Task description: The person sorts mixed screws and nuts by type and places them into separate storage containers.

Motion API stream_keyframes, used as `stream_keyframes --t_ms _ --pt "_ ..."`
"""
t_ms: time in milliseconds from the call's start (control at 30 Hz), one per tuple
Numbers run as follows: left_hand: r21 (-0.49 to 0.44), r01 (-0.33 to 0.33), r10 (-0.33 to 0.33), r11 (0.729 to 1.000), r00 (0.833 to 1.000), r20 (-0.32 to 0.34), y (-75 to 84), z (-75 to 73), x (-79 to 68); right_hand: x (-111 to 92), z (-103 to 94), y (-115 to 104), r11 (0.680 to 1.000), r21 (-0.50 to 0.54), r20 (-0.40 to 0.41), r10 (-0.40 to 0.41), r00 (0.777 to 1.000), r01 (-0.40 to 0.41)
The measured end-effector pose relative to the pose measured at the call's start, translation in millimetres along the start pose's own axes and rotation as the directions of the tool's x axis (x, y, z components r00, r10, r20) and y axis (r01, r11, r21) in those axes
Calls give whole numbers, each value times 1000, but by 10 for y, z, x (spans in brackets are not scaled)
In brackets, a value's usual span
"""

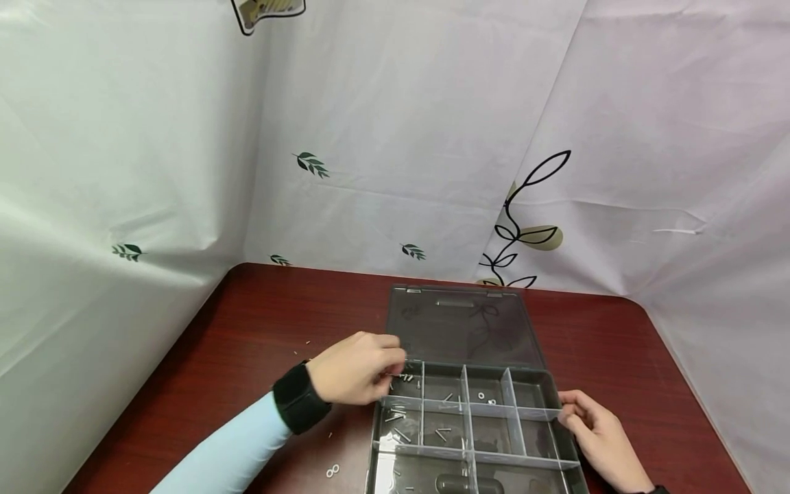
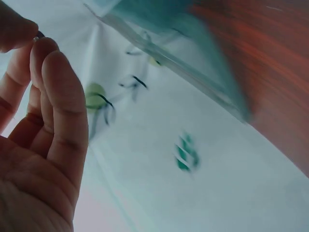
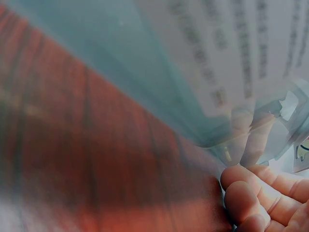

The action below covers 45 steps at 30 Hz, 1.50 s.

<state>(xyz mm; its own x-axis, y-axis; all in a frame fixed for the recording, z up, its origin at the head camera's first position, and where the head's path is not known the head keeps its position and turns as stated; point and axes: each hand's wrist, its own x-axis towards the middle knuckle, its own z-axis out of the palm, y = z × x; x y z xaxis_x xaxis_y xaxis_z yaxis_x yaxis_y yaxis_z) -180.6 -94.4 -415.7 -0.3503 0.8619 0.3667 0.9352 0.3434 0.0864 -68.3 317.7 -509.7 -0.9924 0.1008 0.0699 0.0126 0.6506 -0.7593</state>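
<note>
A dark translucent divided organizer box (image 1: 490,453) lies on the table, lid raised at the back. My left hand (image 1: 358,368) is over its back left compartment, thumb and fingers pinching a tiny metal piece (image 2: 38,36); its kind is mostly hidden by the fingertips. Short screws (image 1: 402,436) lie in the left compartments and pins (image 1: 442,433) in the one beside them. A few nuts or washers (image 1: 481,396) sit in a back compartment. At the right wall, my right hand (image 1: 601,436) rests its fingers (image 3: 240,195) against the box's side.
Two small rings (image 1: 333,471) lie on the red-brown table (image 1: 290,302) left of the box. Tiny bits (image 1: 308,342) are scattered behind the left wrist. The lid (image 1: 463,326) leans back toward a white patterned cloth (image 1: 382,137) that surrounds the table.
</note>
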Motion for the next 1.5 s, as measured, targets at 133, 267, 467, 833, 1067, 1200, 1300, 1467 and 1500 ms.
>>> stream_keyframes --t_ms 133,267,467,833,1067,1200,1300,1467,1500 --pt "-10 -68 68 998 997 33 91 90 355 0 -5 -5 1000 -1 3 6 1000 -6" --pt "-26 -114 115 993 991 71 187 156 658 -2 -10 -10 1000 3 7 23 1000 -23" --pt "-37 -158 161 987 981 108 318 228 978 4 -6 -8 1000 0 10 24 1000 -24" --pt "-1 -162 161 987 980 121 394 326 1108 9 11 2 998 -1 38 68 997 -68" --pt "5 -132 130 991 986 103 303 287 920 8 -5 -6 999 4 21 43 999 -43" --pt "-18 -106 107 994 991 81 226 204 778 5 -5 -1 999 3 18 43 999 -43" --pt "-17 -87 88 996 995 55 168 141 635 6 -2 -1 999 3 17 42 999 -42" --pt "-1 -48 48 999 999 -5 74 95 318 5 -3 -9 1000 0 12 23 1000 -24" --pt "-1 -37 37 999 999 -16 57 90 247 4 -4 -8 1000 0 11 21 1000 -21"
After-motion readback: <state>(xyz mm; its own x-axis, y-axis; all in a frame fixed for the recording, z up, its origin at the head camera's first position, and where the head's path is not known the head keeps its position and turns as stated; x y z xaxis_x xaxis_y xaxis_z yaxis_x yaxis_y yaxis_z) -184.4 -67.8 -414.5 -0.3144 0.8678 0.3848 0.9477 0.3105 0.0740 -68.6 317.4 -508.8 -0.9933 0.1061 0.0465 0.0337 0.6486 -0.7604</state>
